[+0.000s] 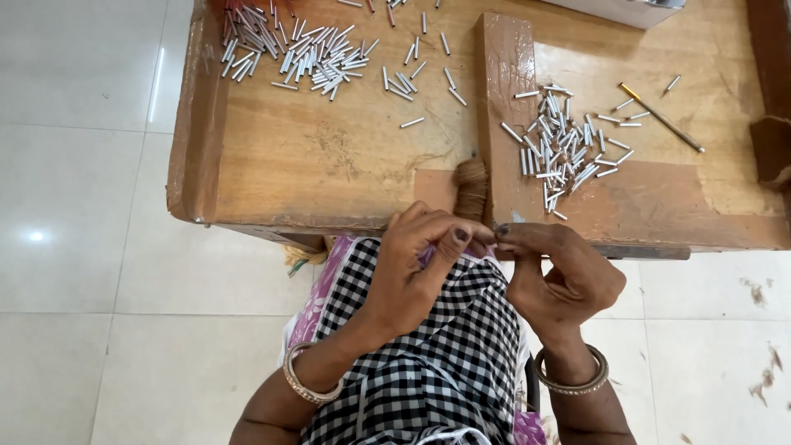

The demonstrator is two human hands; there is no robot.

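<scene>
A small dark piece point(498, 231), too tiny to be identified, is pinched between the fingertips of the left hand point(416, 268) and the right hand point(560, 276), both closed narrowly on it at the near edge of the bench point(329, 156). Beyond the right hand, slightly right, a pile of short metal tubes point(564, 148) is scattered.

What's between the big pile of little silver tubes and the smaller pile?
In the head view, a raised wooden strip runs between the big pile and the smaller pile, with a few loose tubes beside it.

Left hand point(412, 272) and right hand point(556, 276) meet, fingers pinched together.
</scene>
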